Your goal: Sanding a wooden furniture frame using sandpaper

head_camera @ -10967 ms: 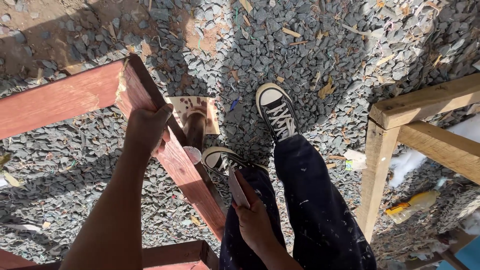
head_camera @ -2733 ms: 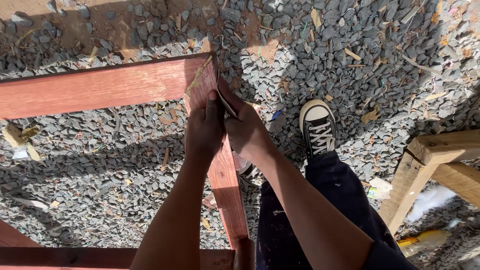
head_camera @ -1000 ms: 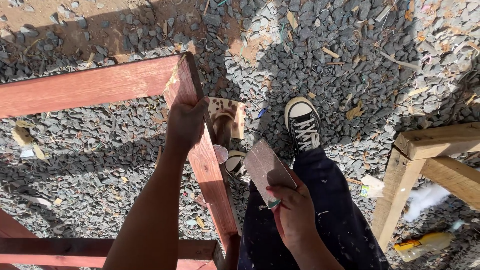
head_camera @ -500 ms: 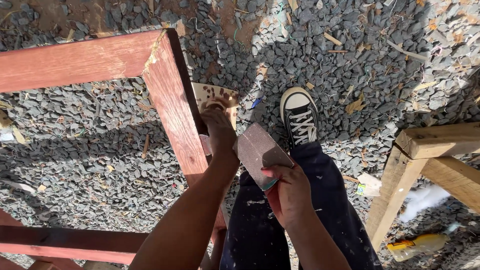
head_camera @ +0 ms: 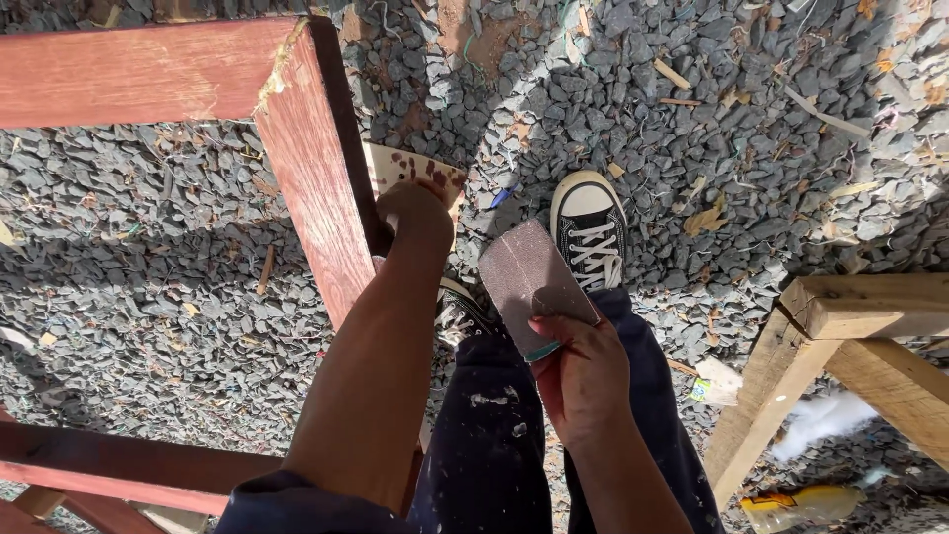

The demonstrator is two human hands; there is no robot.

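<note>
Red-stained frame (head_camera: 314,188) stands on gravel. My right hand (head_camera: 583,371) pinches the sandpaper sheet (head_camera: 529,277) at its near edge, above my trousers. Left hand (head_camera: 415,216) reaches down beside the rail; its grip I cannot tell. I judge: fold sheet, sand along grain.

Grey gravel (head_camera: 692,129) underfoot — pale timber frame (head_camera: 850,326), yellow bottle (head_camera: 801,506).
</note>
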